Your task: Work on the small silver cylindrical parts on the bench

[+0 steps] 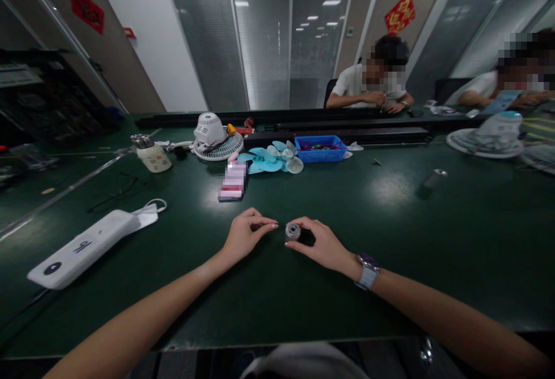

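Observation:
A small grey metal cylinder (292, 233) with a round hole in its top stands upright on the green table (208, 309). The thumb and fingers of my right hand (323, 244) close around it from the right. Just to its left, my left hand (247, 234) makes a pinch, thumb against fingertips. Whatever the pinch may hold is too small to make out. These left fingertips are close to the cylinder but apart from it. Farther off on the right, a similar metal cylinder (440, 174) stands on the table.
Beyond my hands are a phone (233, 181), light blue fan blades (271, 158), a blue tray (321, 151) of small parts and a white fan housing (208, 130). A white power-strip-like device (87, 246) and a pale jar (154, 156) are leftward. Two people sit across the table.

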